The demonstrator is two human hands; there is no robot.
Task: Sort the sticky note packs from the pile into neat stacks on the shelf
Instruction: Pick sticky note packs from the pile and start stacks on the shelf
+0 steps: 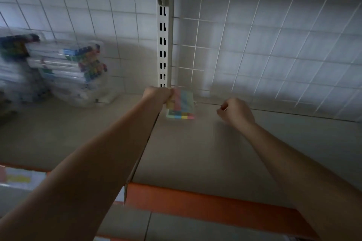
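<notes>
Gripping one sticky note pack (181, 100) at its left edge, my left hand (156, 95) reaches to the far side of the shelf (195, 152), right at the foot of the slotted upright (163, 45). That pack stands tilted over a second pack (180, 116) lying flat on the shelf beneath it; whether the two touch I cannot tell through the blur. My right hand (234, 112) hovers just to the right, fingers curled in and holding nothing that I can see.

By my reckoning the sorting is barely begun: one pack sits flat against the wire grid back (274, 45), another is about to join it, and the rest of the shelf on this right side carries no stack. Far left, a heap of clear-wrapped stationery (78, 72) leans on the grid (too smeared to say whether any of it is sticky notes). At the near left, below the orange shelf edge (195, 199), pastel packs (17, 178) show dimly, so I judge most of the pile remains to be moved.
</notes>
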